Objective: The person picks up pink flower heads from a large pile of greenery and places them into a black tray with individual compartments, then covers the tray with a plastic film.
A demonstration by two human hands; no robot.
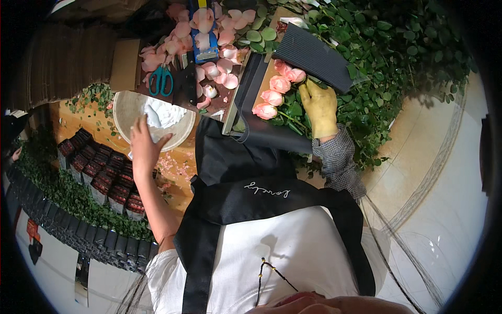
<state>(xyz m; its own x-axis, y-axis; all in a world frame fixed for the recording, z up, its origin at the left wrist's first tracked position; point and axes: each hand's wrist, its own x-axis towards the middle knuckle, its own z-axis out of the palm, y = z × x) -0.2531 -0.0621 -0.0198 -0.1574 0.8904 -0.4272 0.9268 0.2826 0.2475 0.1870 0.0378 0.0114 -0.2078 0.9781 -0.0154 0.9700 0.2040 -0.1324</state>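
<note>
My left hand [144,144] reaches over the near rim of a pale round bowl [119,118], its thumb spread from the fingers. White pieces [170,112] lie inside the bowl, beyond the fingertips. My right hand [319,104], in a yellow glove, is bent and closed beside a pink rose [296,75], seemingly on its stem; leaves partly hide the fingertips. Several more pink roses, one of them the nearest rose [264,111], form a slanting row on a tan board [261,93]. Their green stems run toward the glove. A dark ribbed panel [314,55] slopes just beyond it.
Teal-handled scissors [160,82] lie beyond the bowl. Loose pink petals [180,44] surround a blue tool [205,52]. Leafy stems [387,78] heap up on the right. Stacked cardboard [78,65] stands far left, above dark red packed bundles [104,170].
</note>
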